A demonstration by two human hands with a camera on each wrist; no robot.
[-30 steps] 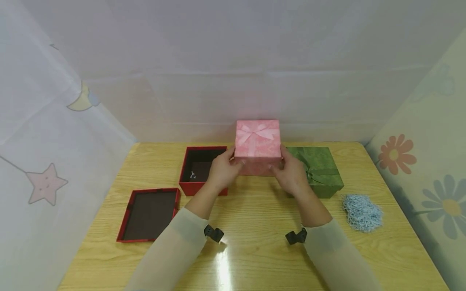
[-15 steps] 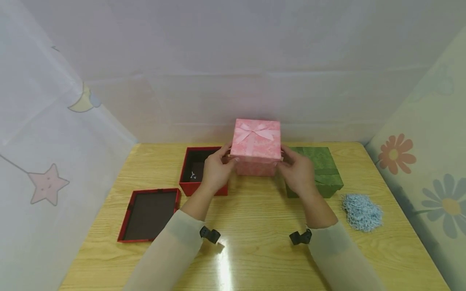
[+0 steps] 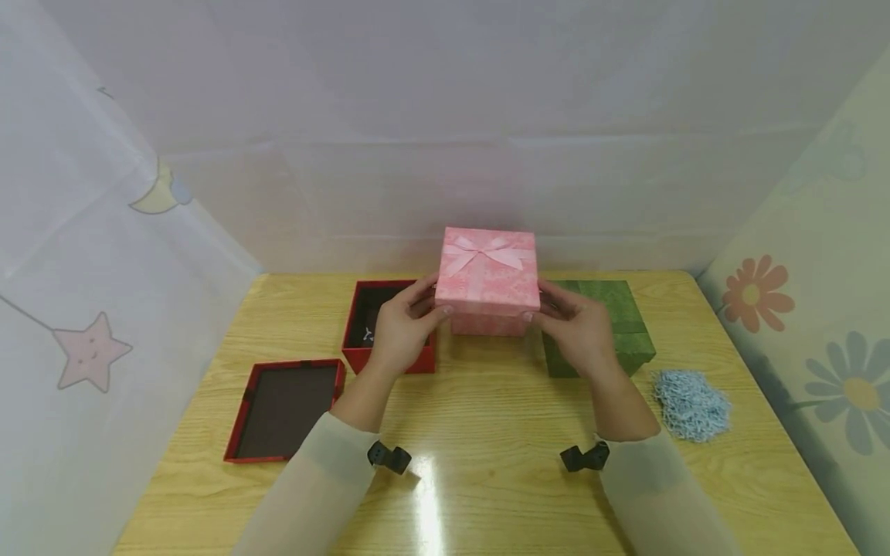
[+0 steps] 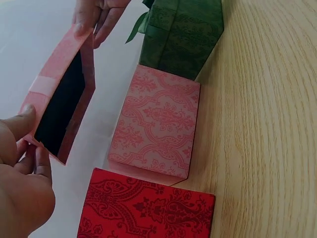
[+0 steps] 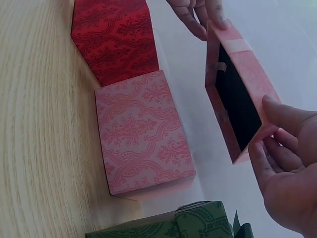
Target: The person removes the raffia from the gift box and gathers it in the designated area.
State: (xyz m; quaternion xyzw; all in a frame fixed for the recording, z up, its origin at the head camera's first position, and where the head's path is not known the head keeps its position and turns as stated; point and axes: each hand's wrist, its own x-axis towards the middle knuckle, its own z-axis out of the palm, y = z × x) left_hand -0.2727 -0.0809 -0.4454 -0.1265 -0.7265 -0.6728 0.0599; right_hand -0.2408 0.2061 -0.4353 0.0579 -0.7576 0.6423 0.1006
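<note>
A pink gift-box lid (image 3: 487,270) with a ribbon bow is held up by both hands above the pink patterned box base (image 4: 156,124). My left hand (image 3: 402,328) pinches the lid's left corner, thumb on its front side and fingers under the rim. At the opposite corner my right hand (image 3: 580,328) pinches it the same way. Both wrist views show the lid's dark underside and a gap between it and the base. What lies inside the base is hidden by the lid and walls.
Left of the base stands an open red box (image 3: 389,361), with its red lid (image 3: 285,409) upturned nearer the front left. A green box (image 3: 612,309) with a ribbon stands on the right. Blue shredded paper (image 3: 693,405) lies at the table's right side.
Both hands have raised the pink lid off its base and brought it slightly toward the viewer. The hands have spread a little apart. The base and other boxes have stayed in place.
</note>
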